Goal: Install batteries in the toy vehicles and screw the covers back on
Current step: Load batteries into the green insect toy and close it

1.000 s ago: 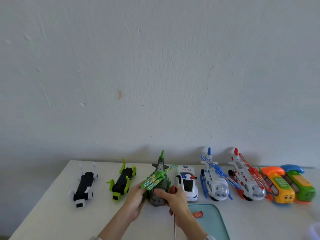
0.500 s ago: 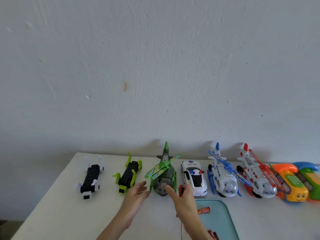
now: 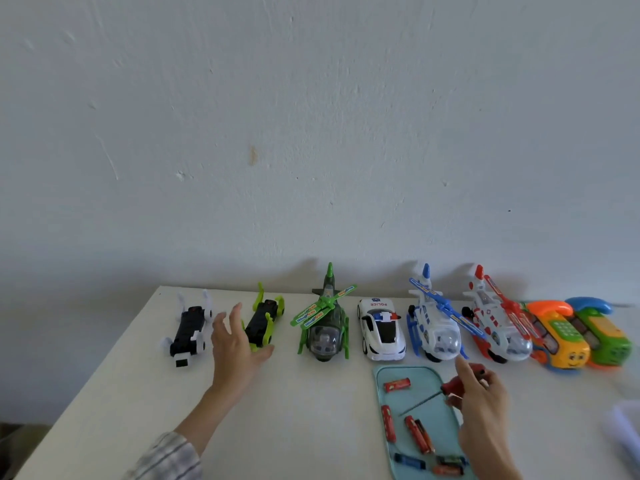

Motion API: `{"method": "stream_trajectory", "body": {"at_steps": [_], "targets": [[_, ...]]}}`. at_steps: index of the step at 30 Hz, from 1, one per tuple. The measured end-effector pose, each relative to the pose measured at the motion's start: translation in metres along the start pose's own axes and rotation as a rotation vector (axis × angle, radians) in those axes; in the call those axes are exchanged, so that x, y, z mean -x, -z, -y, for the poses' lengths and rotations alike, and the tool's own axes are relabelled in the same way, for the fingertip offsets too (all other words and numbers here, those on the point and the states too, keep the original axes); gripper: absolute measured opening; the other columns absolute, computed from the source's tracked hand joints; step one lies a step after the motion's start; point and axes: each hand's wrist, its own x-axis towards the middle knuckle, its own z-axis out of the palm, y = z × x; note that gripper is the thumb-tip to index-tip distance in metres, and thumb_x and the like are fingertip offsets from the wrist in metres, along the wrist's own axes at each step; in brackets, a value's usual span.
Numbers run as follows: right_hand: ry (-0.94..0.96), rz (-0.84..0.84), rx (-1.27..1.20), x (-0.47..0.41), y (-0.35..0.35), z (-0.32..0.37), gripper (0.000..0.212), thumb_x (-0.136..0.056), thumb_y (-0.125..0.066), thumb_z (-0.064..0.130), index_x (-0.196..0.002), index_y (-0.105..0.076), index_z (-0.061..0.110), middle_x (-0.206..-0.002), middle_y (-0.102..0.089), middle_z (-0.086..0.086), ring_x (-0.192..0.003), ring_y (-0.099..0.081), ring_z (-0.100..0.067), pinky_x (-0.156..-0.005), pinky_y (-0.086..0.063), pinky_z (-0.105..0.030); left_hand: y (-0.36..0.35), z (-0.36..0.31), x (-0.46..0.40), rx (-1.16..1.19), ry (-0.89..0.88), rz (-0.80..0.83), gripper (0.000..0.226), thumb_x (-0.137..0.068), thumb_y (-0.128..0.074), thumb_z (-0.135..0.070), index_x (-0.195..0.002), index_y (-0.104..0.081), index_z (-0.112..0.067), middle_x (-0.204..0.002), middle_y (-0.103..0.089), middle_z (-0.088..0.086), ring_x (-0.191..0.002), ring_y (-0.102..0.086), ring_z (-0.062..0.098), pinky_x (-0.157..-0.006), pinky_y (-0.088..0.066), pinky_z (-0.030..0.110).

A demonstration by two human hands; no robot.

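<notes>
Row of toys lined up along the back of the white counter (image 3: 311, 410), against the wall. From the left: black-and-white vehicle (image 3: 188, 329), black-and-green vehicle (image 3: 264, 320), green helicopter (image 3: 325, 322), white police car (image 3: 381, 330), blue-and-white helicopter (image 3: 434, 323), red-and-white helicopter (image 3: 495, 323), orange-and-yellow toy phone (image 3: 557, 336), green toy phone with blue handset (image 3: 604, 334). All upright, noses toward the camera; the two flat vehicles on the left lie with their black sides up.

Left hand (image 3: 235, 348): fingers spread and straight, holding nothing. It sits in front of the gap between the black-and-white vehicle and the black-and-green vehicle, overlapping the near end of the green one from this view. Can't tell whether it touches it. Plaid sleeve (image 3: 166, 457) visible at bottom edge.

Right hand (image 3: 485, 407): fingers curled round the red handle of a screwdriver (image 3: 446, 393). Thin metal shaft points down-left, over the tray. Hand is above the right edge of the tray, just in front of the blue-and-white helicopter.

Teal tray (image 3: 429, 375) sits on the counter in front of the police car and blue-and-white helicopter. Batteries in it: one red battery (image 3: 397, 385) near the far end, one red battery (image 3: 388, 423) along the left edge, a pair of red ones (image 3: 419, 434) mid-tray, a few more at the near end, one dark blue (image 3: 408, 460). Exact count at the near end is unclear, partly blurred and cut by the right forearm.

Blurred white object (image 3: 623, 427) at the right edge, can't identify it.
</notes>
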Motion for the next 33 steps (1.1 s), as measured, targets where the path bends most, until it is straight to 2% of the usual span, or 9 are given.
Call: {"method": "stream_trajectory", "body": {"at_steps": [3, 7, 10, 15, 18, 21, 24, 30, 33], "targets": [[0.025, -0.103, -0.062, -0.012, 0.027, -0.008, 0.020, -0.091, -0.062, 0.019, -0.096, -0.050, 0.004, -0.071, -0.057, -0.026, -0.033, -0.043, -0.011, -0.037, -0.035, -0.025, -0.005, -0.009, -0.006, 0.053, 0.060, 0.046, 0.097, -0.068, -0.085, -0.026, -0.144, -0.028, -0.011, -0.139, -0.029, 0.023, -0.120, -0.042, 0.042, -0.090, -0.045, 0.045], [0.001, -0.080, -0.135, -0.005, 0.036, -0.017, 0.013, -0.093, -0.058, 0.011, -0.085, -0.048, 0.012, -0.068, -0.052, -0.021, -0.039, -0.048, -0.018, -0.034, -0.038, -0.026, -0.002, -0.016, -0.007, 0.119, 0.071, 0.064, 0.057, -0.072, -0.081, -0.018, -0.122, -0.055, -0.008, -0.116, -0.047, 0.014, -0.102, -0.055, 0.031, -0.075, -0.038, 0.029], [0.020, 0.085, -0.107, 0.016, 0.019, -0.017, 0.004, -0.096, -0.050, 0.005, -0.094, -0.051, 0.002, -0.062, -0.046, -0.014, -0.051, -0.042, -0.022, -0.043, -0.035, -0.030, 0.005, -0.014, -0.002, 0.201, 0.106, 0.037, 0.043, -0.068, -0.083, -0.020, -0.106, -0.064, -0.012, -0.102, -0.059, 0.008, -0.099, -0.054, 0.026, -0.075, -0.040, 0.030], [-0.025, 0.458, 0.001, 0.054, -0.029, -0.010, 0.012, -0.088, -0.046, -0.009, -0.092, -0.052, 0.001, -0.056, -0.050, -0.013, -0.045, -0.040, -0.021, -0.038, -0.024, -0.022, 0.048, -0.024, 0.025, 0.561, 0.219, 0.018, 0.029, -0.062, -0.085, -0.026, -0.083, -0.067, -0.020, -0.081, -0.069, -0.005, -0.084, -0.065, 0.019, -0.066, -0.044, 0.022], [-0.119, 0.721, 0.055, 0.073, -0.066, -0.012, 0.006, -0.084, -0.059, -0.002, -0.085, -0.055, 0.002, -0.061, -0.047, -0.012, -0.043, -0.035, -0.018, -0.037, -0.024, -0.019, 0.078, -0.026, 0.043, 0.870, 0.392, 0.038, 0.031, -0.063, -0.085, -0.024, -0.090, -0.071, -0.016, -0.085, -0.072, 0.008, -0.078, -0.067, 0.021, -0.070, -0.049, 0.029], [-0.186, 0.888, 0.110, 0.090, -0.100, -0.011, 0.034, -0.075, -0.077, 0.029, -0.084, -0.059, 0.001, -0.075, -0.050, -0.020, -0.039, -0.033, -0.016, -0.035, -0.022, -0.018, 0.101, -0.040, 0.057, 1.066, 0.471, 0.106, 0.026, -0.075, -0.078, -0.012, -0.098, -0.070, -0.008, -0.088, -0.070, 0.010, -0.077, -0.064, 0.020, -0.073, -0.051, 0.031], [-0.249, 0.959, 0.147, 0.105, -0.135, -0.009, 0.050, -0.073, -0.070, 0.045, -0.100, -0.064, 0.002, -0.098, -0.069, -0.014, -0.039, -0.036, -0.013, -0.035, -0.024, -0.018, 0.119, -0.050, 0.070, 1.184, 0.455, 0.199, 0.037, -0.062, -0.081, -0.012, -0.096, -0.068, -0.003, -0.084, -0.070, 0.010, -0.078, -0.064, 0.023, -0.080, -0.052, 0.037], [-0.324, 0.965, 0.007, 0.114, -0.164, -0.007, 0.030, -0.072, -0.073, 0.035, -0.085, -0.067, 0.009, -0.095, -0.071, -0.007, -0.036, -0.033, -0.013, -0.036, -0.020, -0.019, 0.127, -0.042, 0.076, 1.099, 0.290, 0.368, 0.058, -0.053, -0.084, -0.025, -0.104, -0.068, -0.004, -0.092, -0.069, 0.012, -0.080, -0.067, 0.021, -0.072, -0.055, 0.032], [-0.364, 0.942, -0.081, 0.113, -0.165, -0.006, 0.015, -0.076, -0.069, 0.025, -0.076, -0.065, 0.010, -0.087, -0.071, -0.009, -0.035, -0.031, -0.013, -0.036, -0.019, -0.019, 0.134, -0.028, 0.063, 1.000, 0.160, 0.473, 0.058, -0.056, -0.087, -0.028, -0.108, -0.069, -0.010, -0.100, -0.065, 0.009, -0.092, -0.067, 0.024, -0.085, -0.055, 0.036]]}}
